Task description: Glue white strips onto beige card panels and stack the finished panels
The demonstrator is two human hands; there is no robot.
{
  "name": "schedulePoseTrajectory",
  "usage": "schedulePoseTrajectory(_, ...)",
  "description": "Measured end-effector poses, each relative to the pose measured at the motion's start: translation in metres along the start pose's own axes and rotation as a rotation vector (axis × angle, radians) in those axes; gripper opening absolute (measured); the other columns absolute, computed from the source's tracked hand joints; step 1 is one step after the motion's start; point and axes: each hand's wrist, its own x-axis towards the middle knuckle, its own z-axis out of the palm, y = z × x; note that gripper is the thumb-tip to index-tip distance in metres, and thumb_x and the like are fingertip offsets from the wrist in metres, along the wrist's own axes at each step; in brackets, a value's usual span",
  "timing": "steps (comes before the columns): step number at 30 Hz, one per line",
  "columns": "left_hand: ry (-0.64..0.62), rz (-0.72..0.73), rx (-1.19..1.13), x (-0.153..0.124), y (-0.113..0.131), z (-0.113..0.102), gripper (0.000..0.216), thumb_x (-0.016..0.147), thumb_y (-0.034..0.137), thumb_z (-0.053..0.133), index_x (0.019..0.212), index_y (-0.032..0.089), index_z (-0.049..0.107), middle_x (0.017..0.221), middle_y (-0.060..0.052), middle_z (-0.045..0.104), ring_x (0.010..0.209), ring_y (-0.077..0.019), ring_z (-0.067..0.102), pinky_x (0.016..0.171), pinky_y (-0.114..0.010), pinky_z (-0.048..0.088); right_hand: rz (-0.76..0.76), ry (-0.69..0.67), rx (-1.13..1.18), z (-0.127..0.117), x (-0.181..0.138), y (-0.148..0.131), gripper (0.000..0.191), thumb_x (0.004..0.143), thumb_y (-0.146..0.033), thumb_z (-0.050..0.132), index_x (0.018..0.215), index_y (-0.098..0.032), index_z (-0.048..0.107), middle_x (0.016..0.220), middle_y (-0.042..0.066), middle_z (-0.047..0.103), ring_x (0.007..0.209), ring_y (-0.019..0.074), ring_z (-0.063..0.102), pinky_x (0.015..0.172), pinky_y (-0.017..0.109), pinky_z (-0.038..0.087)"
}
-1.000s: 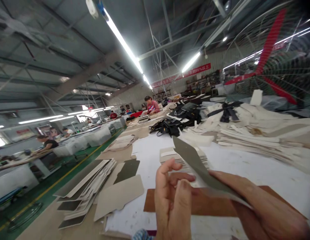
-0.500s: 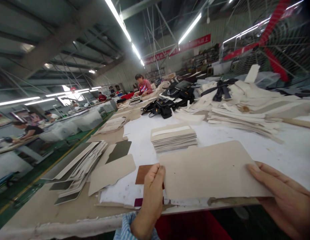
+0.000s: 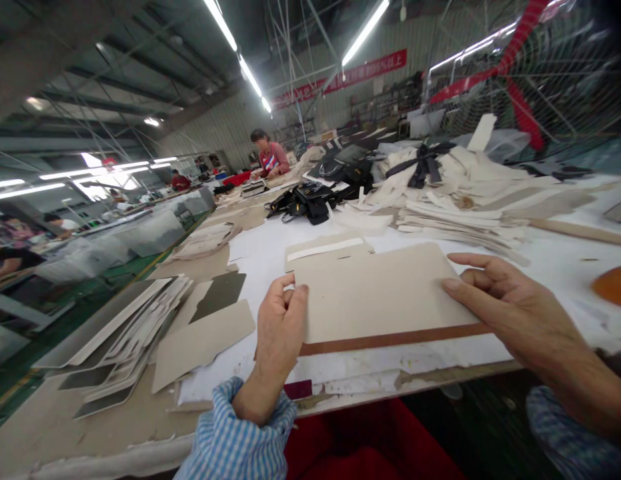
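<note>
A flat beige panel (image 3: 380, 290) with a rounded far corner spans the space between my two hands. My left hand (image 3: 281, 320) pinches its left edge, thumb and bent fingers together. At the right edge my right hand (image 3: 505, 300) grips it with the thumb on top, while the index finger stretches out. Under the near edge shows a strip of a brown sheet (image 3: 390, 340). Behind the panel, partly covered by it, lies a stack of beige pieces (image 3: 330, 249) with a pale strip on top. A loose beige piece (image 3: 205, 340) rests left of my left hand.
Fanned grey and beige pieces (image 3: 125, 340) lie at the left of the table. Black straps and bags (image 3: 310, 200) and heaped cream strips (image 3: 455, 220) cover the far side. An orange object (image 3: 613, 285) sits at right. A person (image 3: 269, 157) works farther along; a large fan (image 3: 505, 73) stands behind.
Both hands have moved the beige panel away from the table's front edge, over the brown sheet and against the stack. The view has shifted right, and the orange object has come into view.
</note>
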Motion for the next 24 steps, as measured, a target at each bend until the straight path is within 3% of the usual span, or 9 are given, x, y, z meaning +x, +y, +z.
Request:
schedulePoseTrajectory(2, 0.021, 0.016, 0.137, -0.003, -0.006, 0.003, 0.049, 0.096, 0.052, 0.062, 0.135, 0.022, 0.066, 0.062, 0.007, 0.059, 0.062, -0.0208, 0.059, 0.066, -0.030, 0.045, -0.036, -0.074, -0.139, 0.006, 0.001, 0.016, 0.066, 0.099, -0.068, 0.056, 0.144, -0.019, 0.056, 0.078, 0.000, 0.066, 0.065, 0.0217, 0.063, 0.059, 0.033, 0.049)
schedulePoseTrajectory(5, 0.016, -0.017, 0.354, -0.017, -0.030, 0.012, 0.044, 0.095, 0.032, 0.064, 0.137, 0.019, 0.068, 0.064, 0.004, 0.064, 0.073, -0.0264, 0.069, 0.075, -0.033, 0.047, -0.057, -0.122, -0.359, 0.022, -0.007, 0.050, 0.061, 0.093, -0.062, 0.053, 0.133, -0.018, 0.067, 0.082, 0.007, 0.073, 0.073, 0.0296, 0.070, 0.071, 0.042, 0.054)
schedulePoseTrajectory(8, -0.023, -0.076, 0.535, -0.031, -0.058, 0.022, 0.042, 0.095, 0.022, 0.065, 0.136, 0.018, 0.071, 0.082, -0.006, 0.078, 0.084, -0.0317, 0.078, 0.079, -0.036, 0.050, -0.044, -0.165, -0.491, 0.039, -0.020, 0.076, 0.054, 0.090, -0.054, 0.053, 0.124, -0.019, 0.076, 0.108, 0.016, 0.082, 0.090, 0.0390, 0.077, 0.080, 0.050, 0.056)
schedulePoseTrajectory(10, -0.052, -0.086, 0.613, -0.036, -0.071, 0.026, 0.043, 0.100, 0.023, 0.063, 0.142, 0.019, 0.069, 0.096, -0.011, 0.082, 0.092, -0.0339, 0.080, 0.084, -0.038, 0.052, -0.049, -0.186, -0.556, 0.044, -0.024, 0.084, 0.052, 0.094, -0.051, 0.050, 0.126, -0.019, 0.077, 0.119, 0.017, 0.082, 0.100, 0.0398, 0.077, 0.085, 0.050, 0.056)
schedulePoseTrajectory(16, -0.080, -0.070, 0.714, -0.034, -0.080, 0.026, 0.047, 0.108, 0.027, 0.057, 0.153, 0.018, 0.061, 0.107, -0.013, 0.083, 0.106, -0.0359, 0.082, 0.087, -0.038, 0.056, -0.029, -0.245, -0.666, 0.039, -0.019, 0.081, 0.046, 0.100, -0.048, 0.049, 0.126, -0.023, 0.077, 0.088, 0.008, 0.079, 0.082, 0.0331, 0.077, 0.073, 0.042, 0.052)
schedulePoseTrajectory(24, -0.028, 0.030, 0.728, -0.034, -0.100, 0.026, 0.046, 0.107, 0.029, 0.058, 0.151, 0.017, 0.061, 0.118, -0.018, 0.082, 0.114, -0.0355, 0.080, 0.092, -0.040, 0.059, -0.018, -0.258, -0.800, 0.041, -0.028, 0.068, 0.027, 0.107, -0.042, 0.052, 0.112, -0.025, 0.073, 0.105, 0.010, 0.083, 0.095, 0.0348, 0.079, 0.074, 0.040, 0.051)
